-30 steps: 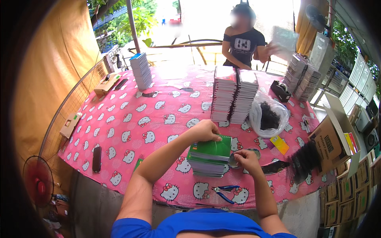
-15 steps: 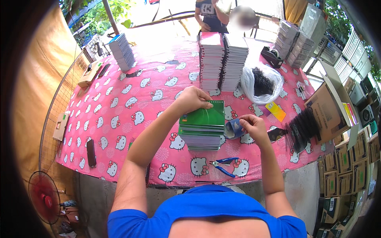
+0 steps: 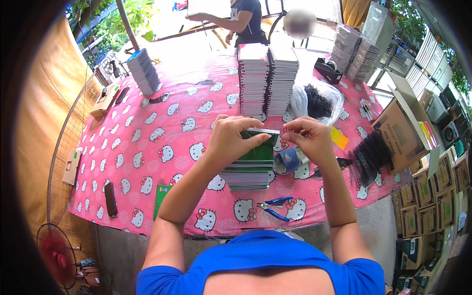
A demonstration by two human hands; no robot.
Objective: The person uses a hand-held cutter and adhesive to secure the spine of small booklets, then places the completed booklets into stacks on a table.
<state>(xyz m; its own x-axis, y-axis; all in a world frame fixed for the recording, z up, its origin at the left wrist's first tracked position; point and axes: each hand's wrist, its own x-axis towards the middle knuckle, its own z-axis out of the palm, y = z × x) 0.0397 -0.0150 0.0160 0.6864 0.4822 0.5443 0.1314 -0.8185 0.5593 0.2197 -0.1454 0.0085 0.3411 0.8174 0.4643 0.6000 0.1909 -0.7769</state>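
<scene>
My left hand [image 3: 231, 142] grips a green-covered notebook [image 3: 263, 138] between thumb and fingers, tilted up so its pale page edge shows, above a stack of similar notebooks [image 3: 246, 180]. My right hand [image 3: 310, 140] is closed in a pinch at the notebook's right end; what its fingertips hold is too small to make out. Just below that hand, a blue, round, hollow container [image 3: 286, 161] lies on its side beside the stack. Blue-handled cutters [image 3: 276, 207] rest spread on the table nearer me. Another green notebook [image 3: 160, 199] lies partly behind my left forearm.
Two tall notebook stacks [image 3: 254, 83] stand ahead, with a white bag of black coils [image 3: 319, 101] to their right. Black coils [image 3: 368, 160] spill beside an open carton [image 3: 400, 130]. A tape dispenser [image 3: 328, 70], a phone [image 3: 110, 199] and another person [image 3: 246, 22] are also visible.
My left hand has tilted the top notebook up off the stack. My right hand has left the blue container and come to the notebook's right end. The other person has turned, arm outstretched.
</scene>
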